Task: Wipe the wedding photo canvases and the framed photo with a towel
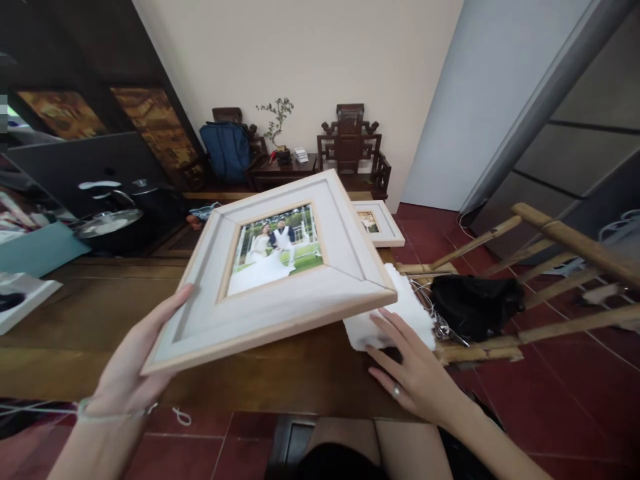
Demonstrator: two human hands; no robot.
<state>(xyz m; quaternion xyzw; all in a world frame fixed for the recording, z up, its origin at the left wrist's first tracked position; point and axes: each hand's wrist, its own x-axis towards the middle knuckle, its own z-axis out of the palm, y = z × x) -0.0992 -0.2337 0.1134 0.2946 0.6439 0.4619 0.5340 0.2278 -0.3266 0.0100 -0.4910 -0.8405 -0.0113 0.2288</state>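
— What does the left hand [131,363] have?

— It grips the large white picture frame [280,267] by its lower left corner, fingers spread along the outer edge, palm under it. The frame is lifted clear of the wooden tabletop [90,320] and tilted, its right side higher. Inside the frame sits a photo [274,248] of two people on a lawn.

— And the right hand [415,373]?

— Flat and open, fingers stretched out, holding nothing. Its fingertips rest on a white folded cloth [405,313] that lies at the tabletop's right edge, partly under the frame's lower right corner. There is a ring [396,391] on one finger.

— What else is around?

— Just beside the cloth, off the right edge, a black bag [475,303] lies on a bamboo rack [550,280]; whether anything is in it I cannot tell. Some metal wire shows between cloth and bag. Behind the held frame, toward the far right corner, a smaller white frame [381,223] lies flat with its own small picture in it. At the far left, a dark pot with a glass lid [107,222] stands. Its contents are hidden.
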